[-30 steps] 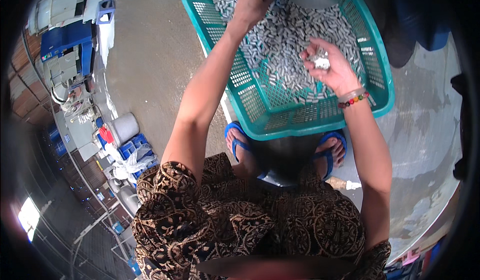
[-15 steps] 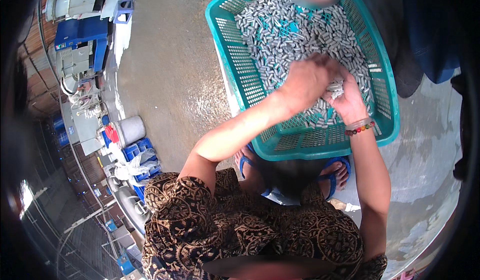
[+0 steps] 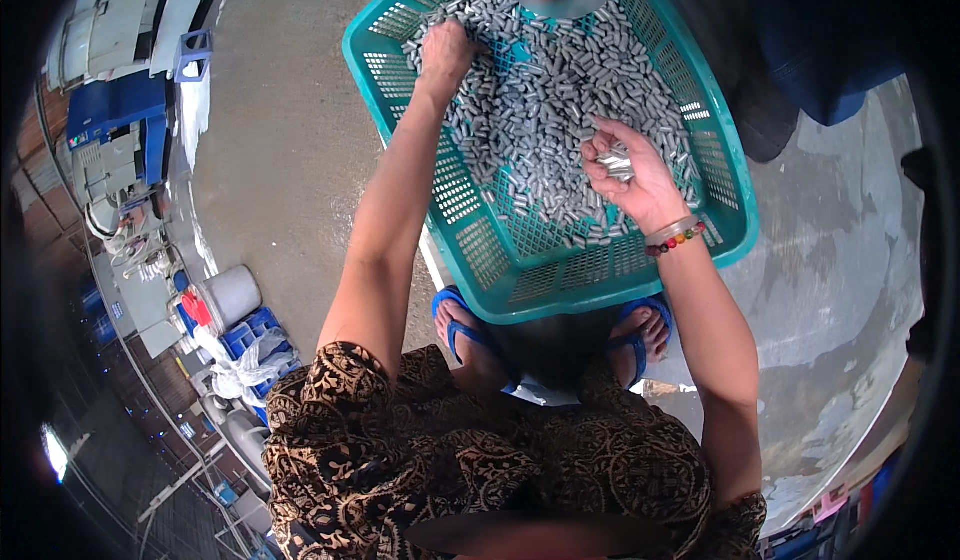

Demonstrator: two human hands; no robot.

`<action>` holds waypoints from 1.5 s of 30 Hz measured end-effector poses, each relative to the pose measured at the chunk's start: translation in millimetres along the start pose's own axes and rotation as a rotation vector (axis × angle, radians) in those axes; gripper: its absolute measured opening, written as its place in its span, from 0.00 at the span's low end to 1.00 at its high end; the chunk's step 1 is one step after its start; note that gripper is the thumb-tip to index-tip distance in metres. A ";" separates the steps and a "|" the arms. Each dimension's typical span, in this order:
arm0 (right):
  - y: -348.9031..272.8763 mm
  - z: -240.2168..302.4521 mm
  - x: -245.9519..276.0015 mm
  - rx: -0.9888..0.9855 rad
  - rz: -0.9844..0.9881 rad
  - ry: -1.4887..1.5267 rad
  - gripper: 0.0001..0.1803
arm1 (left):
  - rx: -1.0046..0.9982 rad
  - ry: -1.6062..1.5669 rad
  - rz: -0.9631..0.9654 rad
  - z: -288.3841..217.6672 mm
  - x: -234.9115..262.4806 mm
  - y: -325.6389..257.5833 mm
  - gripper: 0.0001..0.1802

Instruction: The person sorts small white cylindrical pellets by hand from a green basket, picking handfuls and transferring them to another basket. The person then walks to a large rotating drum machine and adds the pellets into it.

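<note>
Some bits (image 3: 618, 166) lie held in the curled right hand (image 3: 646, 182); the left hand (image 3: 446, 54) up top, grip hidden, likely picks, next needing pinches.

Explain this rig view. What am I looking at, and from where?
There's no machine here: these are a person's two bare hands. The view comes from the left of two fisheye cameras worn on the head, looking down, so straight edges bend near the rim.

Ahead of the feet in blue sandals is a teal plastic basket with slotted walls, strewn with small grey cylinders. The right hand cups a few silvery pieces. The left hand reaches among the cylinders; its fingertips are hard to see, so I can't tell whether it holds any.
</note>
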State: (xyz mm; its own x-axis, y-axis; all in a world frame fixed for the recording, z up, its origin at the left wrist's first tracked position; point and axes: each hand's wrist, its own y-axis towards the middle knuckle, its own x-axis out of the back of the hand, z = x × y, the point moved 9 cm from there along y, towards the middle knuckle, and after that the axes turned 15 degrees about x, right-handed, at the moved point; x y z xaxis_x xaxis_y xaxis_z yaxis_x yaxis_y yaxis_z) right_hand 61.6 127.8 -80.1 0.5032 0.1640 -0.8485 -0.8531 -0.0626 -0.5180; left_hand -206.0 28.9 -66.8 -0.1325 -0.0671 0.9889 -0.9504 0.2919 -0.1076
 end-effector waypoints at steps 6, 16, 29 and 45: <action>0.8 1.5 -2.9 0.014 -0.026 0.006 0.14 | -0.275 0.250 -0.043 -13.2 10.3 -26.1 0.11; 2.4 0.3 -0.5 0.012 -0.033 0.041 0.14 | -0.153 -0.146 0.188 -19.8 49.5 -58.8 0.11; 0.5 8.3 9.7 0.079 -0.125 0.062 0.14 | -0.401 0.014 0.015 -95.5 43.6 -79.2 0.07; 3.7 8.5 -4.7 0.048 -0.033 0.020 0.15 | 0.032 -0.176 0.043 -26.8 47.7 -45.1 0.13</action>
State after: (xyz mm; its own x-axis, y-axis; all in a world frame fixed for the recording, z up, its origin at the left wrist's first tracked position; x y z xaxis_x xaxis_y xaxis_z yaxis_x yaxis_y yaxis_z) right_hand 54.9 135.2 -77.1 0.5331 0.1458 -0.8334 -0.8416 -0.0100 -0.5400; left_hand -162.0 38.1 -12.1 -0.2181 -0.2219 0.9504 -0.9507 0.2683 -0.1555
